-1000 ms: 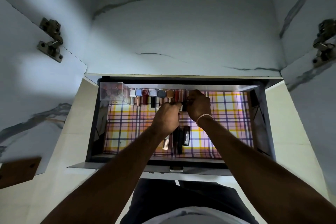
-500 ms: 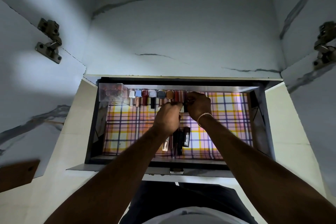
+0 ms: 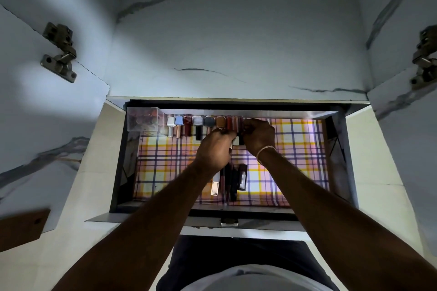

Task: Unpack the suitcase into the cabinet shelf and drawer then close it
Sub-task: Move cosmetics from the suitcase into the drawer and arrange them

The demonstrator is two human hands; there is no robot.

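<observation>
While both hands stay at far row (image 3: 203, 123), left hand (image 3: 216, 149) and right hand (image 3: 259, 136) keep pinching dark tube (image 3: 241, 140); drawer (image 3: 340, 149) sorting continues.

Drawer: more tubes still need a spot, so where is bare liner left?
In the drawer, bare liner lies right of the right hand, and left of the loose tubes. The bottle row crowds the back left beside the clear box.

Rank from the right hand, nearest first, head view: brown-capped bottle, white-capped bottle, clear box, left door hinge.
From the right hand:
1. Brown-capped bottle, just to its left in the back row.
2. White-capped bottle, far left of that row.
3. Clear box, drawer's back-left corner.
4. Left door hinge, outside the drawer, upper left.
</observation>
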